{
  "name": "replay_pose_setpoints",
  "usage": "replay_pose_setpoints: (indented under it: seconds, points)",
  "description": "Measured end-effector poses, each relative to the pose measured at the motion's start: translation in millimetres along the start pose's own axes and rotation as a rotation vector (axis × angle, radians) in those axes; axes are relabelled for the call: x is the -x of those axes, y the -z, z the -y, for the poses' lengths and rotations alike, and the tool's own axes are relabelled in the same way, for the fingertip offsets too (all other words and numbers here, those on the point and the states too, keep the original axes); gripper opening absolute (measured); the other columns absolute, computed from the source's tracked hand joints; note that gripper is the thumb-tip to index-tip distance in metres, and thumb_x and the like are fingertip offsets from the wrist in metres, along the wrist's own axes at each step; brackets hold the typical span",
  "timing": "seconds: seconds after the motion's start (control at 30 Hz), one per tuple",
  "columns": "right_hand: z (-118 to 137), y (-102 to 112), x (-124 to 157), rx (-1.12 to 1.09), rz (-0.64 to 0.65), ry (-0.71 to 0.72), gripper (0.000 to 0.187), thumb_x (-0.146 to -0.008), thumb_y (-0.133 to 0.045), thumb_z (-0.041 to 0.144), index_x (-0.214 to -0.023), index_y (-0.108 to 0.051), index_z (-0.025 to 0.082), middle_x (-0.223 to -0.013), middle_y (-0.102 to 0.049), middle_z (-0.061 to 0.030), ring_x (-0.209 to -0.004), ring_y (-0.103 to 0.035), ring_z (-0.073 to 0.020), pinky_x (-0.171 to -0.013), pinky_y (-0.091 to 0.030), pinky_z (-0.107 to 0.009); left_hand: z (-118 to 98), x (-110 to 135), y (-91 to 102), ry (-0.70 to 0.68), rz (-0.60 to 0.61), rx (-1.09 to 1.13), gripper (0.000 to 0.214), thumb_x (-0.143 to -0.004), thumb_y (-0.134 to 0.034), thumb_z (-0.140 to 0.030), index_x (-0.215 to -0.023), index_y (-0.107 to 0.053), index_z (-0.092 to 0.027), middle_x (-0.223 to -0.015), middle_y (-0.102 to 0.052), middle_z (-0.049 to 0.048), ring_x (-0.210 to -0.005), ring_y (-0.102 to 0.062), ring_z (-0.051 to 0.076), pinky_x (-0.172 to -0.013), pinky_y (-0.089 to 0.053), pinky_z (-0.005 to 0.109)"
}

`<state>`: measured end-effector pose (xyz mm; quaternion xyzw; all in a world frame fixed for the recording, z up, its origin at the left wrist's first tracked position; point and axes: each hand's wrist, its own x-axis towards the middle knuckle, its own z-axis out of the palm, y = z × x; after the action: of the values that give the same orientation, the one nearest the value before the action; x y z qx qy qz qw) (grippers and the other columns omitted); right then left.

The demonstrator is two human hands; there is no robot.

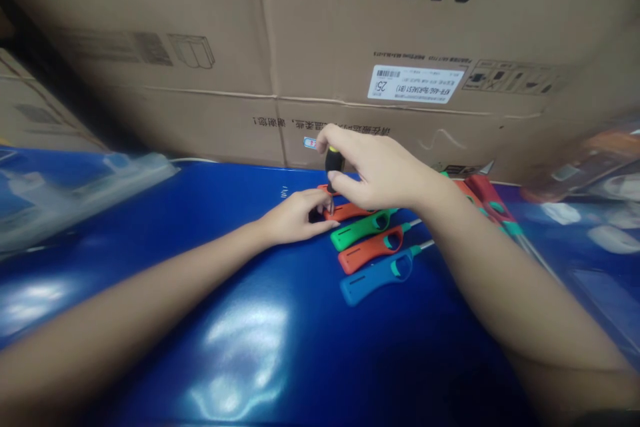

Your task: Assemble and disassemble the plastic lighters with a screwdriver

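Note:
My right hand (373, 170) is closed round the black handle of a screwdriver (333, 161), held upright with its tip down on an orange-red lighter (350, 211). My left hand (295, 215) presses on that lighter's near end, fingers curled over it. Beside it on the blue table (240, 320) lie three more long-nosed lighters side by side: a green lighter (361, 229), an orange-red lighter (373, 248) and a blue lighter (375, 275), each with a teal trigger and a metal nozzle pointing right.
A large brown cardboard box (320, 47) stands right behind the hands. More red and green lighters (487, 203) lie at the right behind my forearm. Clear plastic packaging (75, 187) sits at the left, and blurred packets (595, 213) at the right.

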<state>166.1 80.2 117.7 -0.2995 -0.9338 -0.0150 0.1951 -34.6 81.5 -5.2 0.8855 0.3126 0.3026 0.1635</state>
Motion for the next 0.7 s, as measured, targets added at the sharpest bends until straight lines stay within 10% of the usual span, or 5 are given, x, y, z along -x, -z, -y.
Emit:
replay_pose_setpoints:
  seconds: [0.7]
  points:
    - [-1.8, -5.1, -1.0, 0.059, -0.058, -0.02, 0.029, -0.09, -0.047, 0.034, -0.113, -0.055, 0.018, -0.096, -0.071, -0.006, -0.071, -0.058, -0.0186, -0.061, -0.033, -0.03, -1.3, -0.5, 0.7, -0.002, 0.004, 0.001, 0.025, -0.09, -0.069, -0.04, -0.09, -0.059, -0.017, -0.084, -0.064, 0.0029, -0.074, -0.059, 0.017, -0.069, -0.05, 0.029]
